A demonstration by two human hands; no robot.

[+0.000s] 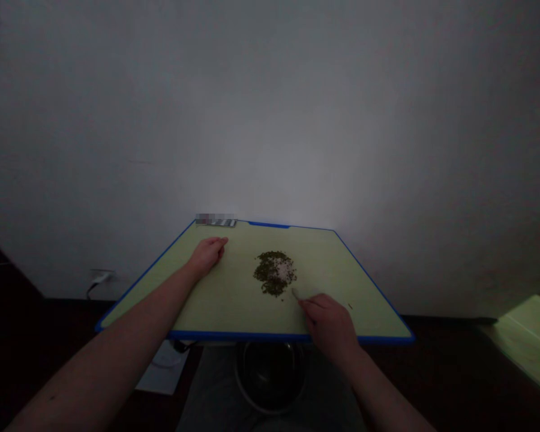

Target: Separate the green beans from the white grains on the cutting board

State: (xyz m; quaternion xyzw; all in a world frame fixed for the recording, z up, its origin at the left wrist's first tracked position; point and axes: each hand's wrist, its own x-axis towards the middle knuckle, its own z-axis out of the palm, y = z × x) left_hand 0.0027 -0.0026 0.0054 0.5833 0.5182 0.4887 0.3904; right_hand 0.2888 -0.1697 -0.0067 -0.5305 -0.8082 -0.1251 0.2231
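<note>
A small heap of dark green, bean-like grains (272,270) lies spread near the middle of the table (234,312), with a pale whitish patch (284,271) on its right part. To its left, my left hand (208,255) rests on the tabletop with the fingers curled in, and nothing shows in it. My right hand (330,321), at the front edge right of the heap, pinches a small spoon-like tool (296,293). Its light rounded tip is just short of the heap's lower right side. The image is dim, so fine detail is lost.
A metal bowl (270,375) sits on my lap below the table's blue front edge. A striped strip (225,222) lies at the back left corner. Behind stands a wall (270,120) with a plug (101,277). A tiny dark bit (350,306) lies right of my right hand.
</note>
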